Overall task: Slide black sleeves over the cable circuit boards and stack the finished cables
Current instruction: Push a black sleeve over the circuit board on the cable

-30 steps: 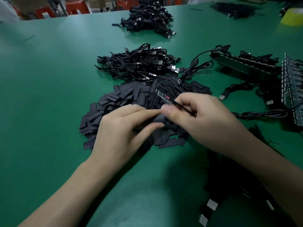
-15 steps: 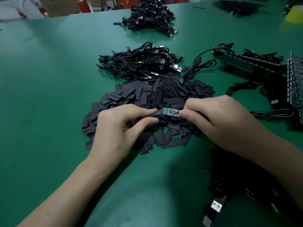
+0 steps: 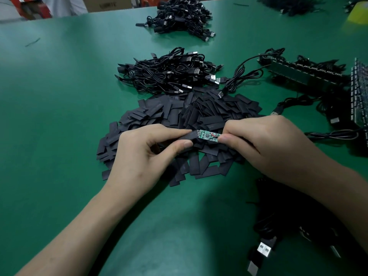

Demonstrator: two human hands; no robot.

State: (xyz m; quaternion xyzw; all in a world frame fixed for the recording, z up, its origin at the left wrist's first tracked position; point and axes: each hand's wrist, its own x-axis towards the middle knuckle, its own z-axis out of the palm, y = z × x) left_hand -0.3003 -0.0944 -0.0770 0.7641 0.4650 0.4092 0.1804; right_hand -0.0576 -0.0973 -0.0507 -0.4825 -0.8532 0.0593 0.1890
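My left hand (image 3: 143, 154) pinches a flat black sleeve (image 3: 187, 136) between thumb and forefinger. My right hand (image 3: 264, 144) pinches the right end of a small green circuit board (image 3: 207, 134) with a red wire on it. The board's left tip meets the sleeve's open end; most of the board is bare. Both hands hover over a heap of loose black sleeves (image 3: 179, 118). A pile of black cables with USB plugs (image 3: 169, 73) lies just behind the heap.
Another cable pile (image 3: 179, 16) sits at the far edge of the green table (image 3: 49, 116). Long boards with plugged cables (image 3: 310, 74) lie at the right. More cables with USB plugs (image 3: 264, 248) lie at the near right under my right forearm.
A second ago both hands fumbled close together over the heap. The green board has come into plain sight between them, lined up level with the sleeve's mouth.
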